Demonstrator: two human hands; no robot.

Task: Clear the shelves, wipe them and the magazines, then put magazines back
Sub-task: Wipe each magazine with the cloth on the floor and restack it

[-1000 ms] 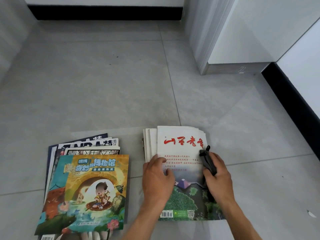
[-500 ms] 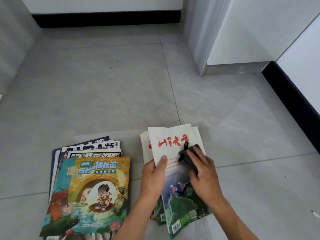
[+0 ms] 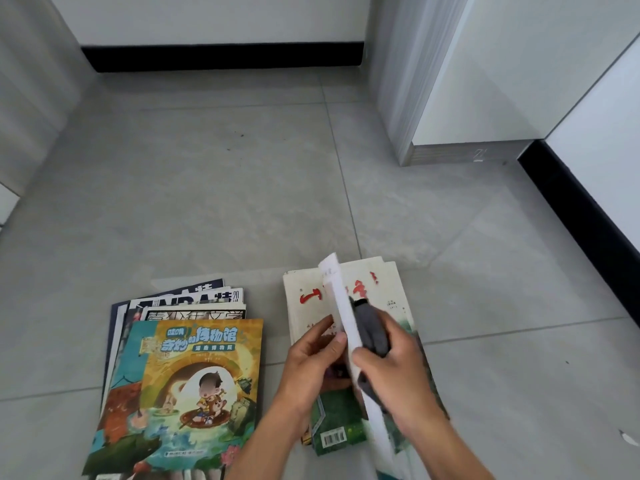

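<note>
Top magazine (image 3: 341, 306) stands on edge at lower centre-right of frame, over its pile (image 3: 388, 292) on the floor. Left hand (image 3: 313, 362) pinches its edge; right hand (image 3: 398, 368) grips a grey cloth (image 3: 372, 329) against it. Thin pages could buckle or slip loose, knocking the pile toward the left stack (image 3: 194, 375).

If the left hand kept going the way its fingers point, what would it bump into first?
Probably the lifted magazine standing on edge right at the left hand's fingertips, which point up and to the right. Depth is hard to judge; it may be touching already.
</note>
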